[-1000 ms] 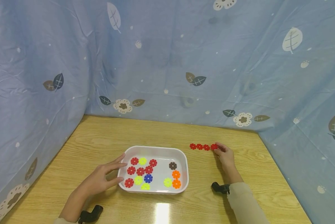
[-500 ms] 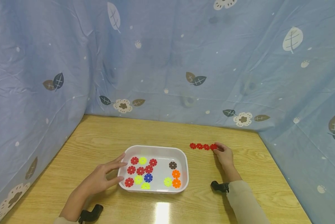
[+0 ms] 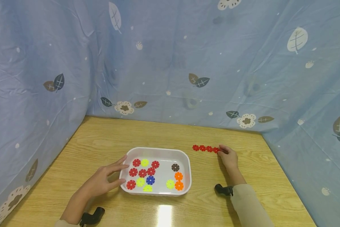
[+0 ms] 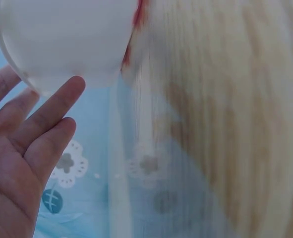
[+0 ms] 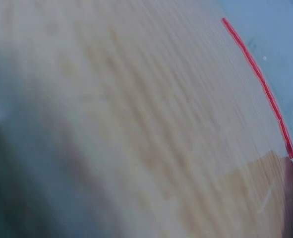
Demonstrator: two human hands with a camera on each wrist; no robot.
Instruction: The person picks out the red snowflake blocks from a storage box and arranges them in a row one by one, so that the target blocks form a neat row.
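Notched plastic snowflake discs lie in a white tray (image 3: 185,157): several red discs (image 3: 142,173), several yellow discs (image 3: 140,182), a blue disc (image 3: 150,180), two orange discs (image 3: 179,185) and a brown disc (image 3: 175,167). My left hand (image 3: 101,179) rests at the tray's left rim, fingers spread; the left wrist view shows its fingers (image 4: 57,111) against the tray's side. Right of the tray, a row of red snowflake discs (image 3: 202,148) lies flat on the table. With thumb and fingertips, my right hand (image 3: 229,158) pinches the edge of the rightmost red disc (image 3: 216,150).
The wooden table (image 3: 147,132) is walled at the back and sides by a blue patterned curtain (image 3: 158,63). A black wrist camera (image 3: 92,216) sits by the left wrist and another black camera (image 3: 223,189) by the right. Glare marks the front of the table.
The rightmost red disc has shifted slightly left and down, against its neighbour in the row. My right hand has moved only a little; the left hand and tray look unchanged.
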